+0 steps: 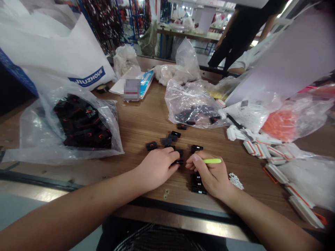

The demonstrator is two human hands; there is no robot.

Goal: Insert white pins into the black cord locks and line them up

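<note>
Black connector (pixel 178 162) clenched in left grip (pixel 157 168); right grip (pixel 209 176) grasps lime-green tool (pixel 212 161).

"What have we got at our fingertips?"

"Our left hand (pixel 158 167) pinches a small black connector (pixel 178 162), and our right hand (pixel 209 174) grips a lime-green stick (pixel 211 161) just beside it."

"And around our grip?"

"Straight ahead, loose black connectors (pixel 167 141) lie on the wooden table (pixel 146 115). To the left sits a plastic bag (pixel 81 122) full of them; to the right, white connectors (pixel 264 150) lie scattered."
</note>
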